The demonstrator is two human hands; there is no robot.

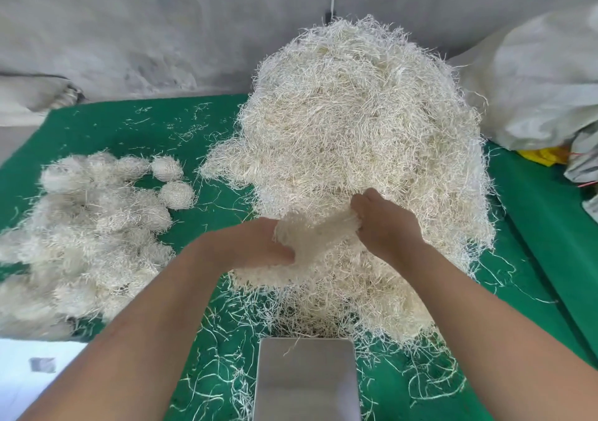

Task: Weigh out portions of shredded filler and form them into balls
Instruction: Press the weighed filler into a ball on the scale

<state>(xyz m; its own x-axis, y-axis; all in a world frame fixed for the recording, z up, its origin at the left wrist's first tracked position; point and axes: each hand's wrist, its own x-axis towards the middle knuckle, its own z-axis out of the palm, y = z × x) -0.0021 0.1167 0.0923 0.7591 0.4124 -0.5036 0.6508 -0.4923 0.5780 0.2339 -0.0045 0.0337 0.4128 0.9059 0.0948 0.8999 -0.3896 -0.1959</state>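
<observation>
left hand [255, 245] fingers curled on tuft [310, 236] | right hand [385, 223] pinches tuft's other end | tuft at pile's [362, 135] 6 o'clock edge | balls [97, 226] at 9 | scale pan [305, 378] at 6

One head-worn wide-angle view looks forward and down, close over the green table [97, 129].

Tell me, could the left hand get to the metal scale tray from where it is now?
Probably yes. The left hand grips a clump of filler, but the tray sits just below it, with only loose strands between.
</observation>
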